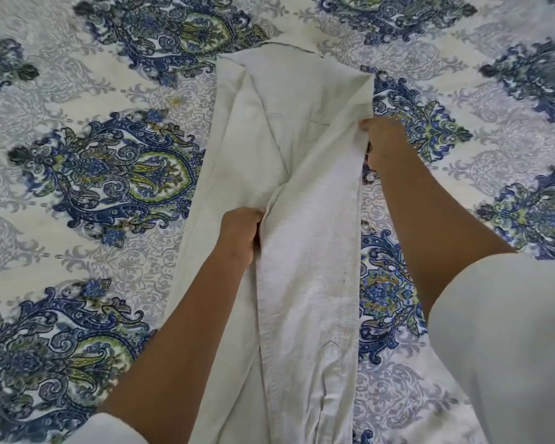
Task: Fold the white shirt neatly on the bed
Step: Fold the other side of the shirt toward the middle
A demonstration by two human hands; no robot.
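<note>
We see the left hand point(242, 233) curled shut around a bunched fold of the white shirt point(302, 283), near the middle of the garment, with the knuckles turned toward the cloth. The right hand point(383, 142) is farther from us, at the shirt's right edge. Its fingers pinch that edge and pull the fabric taut into a raised crease that runs up toward the far corner. Both forearms reach forward from pale short sleeves point(510, 347) at the bottom of the view, one arm on each side of the cloth.

The shirt lies on the bed point(77, 91) as a long, narrow strip running from the near edge of the view away from us. Its sides are turned in over the middle, and the far end lies flat on the cover. The bed cover is cream, with large blue and green paisley medallions and pale grey scrollwork between them.
</note>
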